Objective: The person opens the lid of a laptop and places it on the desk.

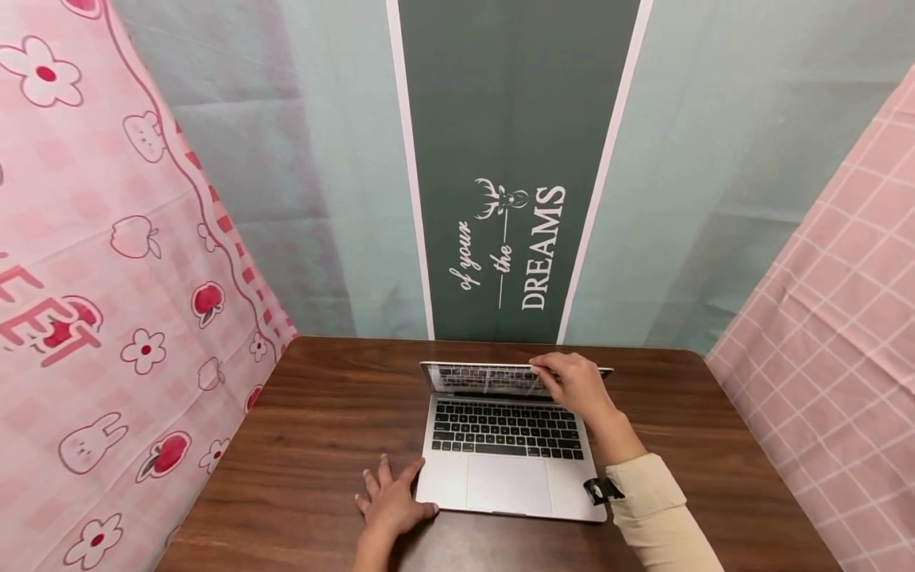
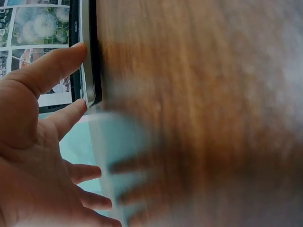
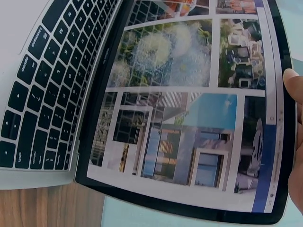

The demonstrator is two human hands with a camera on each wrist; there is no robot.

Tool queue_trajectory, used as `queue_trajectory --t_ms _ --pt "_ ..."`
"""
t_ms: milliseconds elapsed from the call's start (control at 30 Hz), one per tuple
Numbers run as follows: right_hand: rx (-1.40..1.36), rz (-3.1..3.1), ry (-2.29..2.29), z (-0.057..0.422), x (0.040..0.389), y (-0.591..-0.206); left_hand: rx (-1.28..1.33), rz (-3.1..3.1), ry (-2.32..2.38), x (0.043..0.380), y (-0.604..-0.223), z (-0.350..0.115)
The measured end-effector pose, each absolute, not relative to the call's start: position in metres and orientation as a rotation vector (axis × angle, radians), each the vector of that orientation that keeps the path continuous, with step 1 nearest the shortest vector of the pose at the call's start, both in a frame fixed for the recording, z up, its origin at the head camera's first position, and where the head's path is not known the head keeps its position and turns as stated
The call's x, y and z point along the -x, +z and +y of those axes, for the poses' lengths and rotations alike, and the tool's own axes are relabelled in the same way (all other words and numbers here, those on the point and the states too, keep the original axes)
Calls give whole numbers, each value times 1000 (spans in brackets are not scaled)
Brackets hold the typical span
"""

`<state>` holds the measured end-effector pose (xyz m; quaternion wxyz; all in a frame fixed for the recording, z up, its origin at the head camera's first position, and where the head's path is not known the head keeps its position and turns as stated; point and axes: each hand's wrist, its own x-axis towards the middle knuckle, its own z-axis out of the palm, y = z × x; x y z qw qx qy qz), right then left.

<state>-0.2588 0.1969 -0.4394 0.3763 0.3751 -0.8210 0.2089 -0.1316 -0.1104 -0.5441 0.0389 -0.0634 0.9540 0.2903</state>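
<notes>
A silver laptop (image 1: 443, 477) with black keys sits on the brown table, its lid (image 1: 465, 377) tilted partway over the keyboard. My right hand (image 1: 581, 389) pinches the lid's top edge toward its right end. In the right wrist view the lit screen (image 3: 180, 118) shows rows of photos, and part of the right hand (image 3: 297, 184) appears at the lid's edge. My left hand (image 1: 391, 502) rests at the laptop's front left corner with its fingers spread. The left wrist view has the left hand's (image 2: 28, 156) thumb and index finger against the laptop's edge.
The wood-grain table (image 1: 307, 429) extends on both sides of the laptop. Behind it hangs a grey-green curtain (image 1: 515, 95) with white lettering. Pink patterned cloth (image 1: 164, 318) closes off the left, and pink checked cloth (image 1: 843, 318) the right.
</notes>
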Motion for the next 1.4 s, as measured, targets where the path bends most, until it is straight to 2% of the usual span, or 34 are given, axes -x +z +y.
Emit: queue_trajectory --t_ms 1033,1400 --pt "-731 -2079 797 247 263 -444 136 2903 890 130 -543 -117" --pt "-387 -2071 1149 250 254 -448 165 2908 895 132 -546 -116"
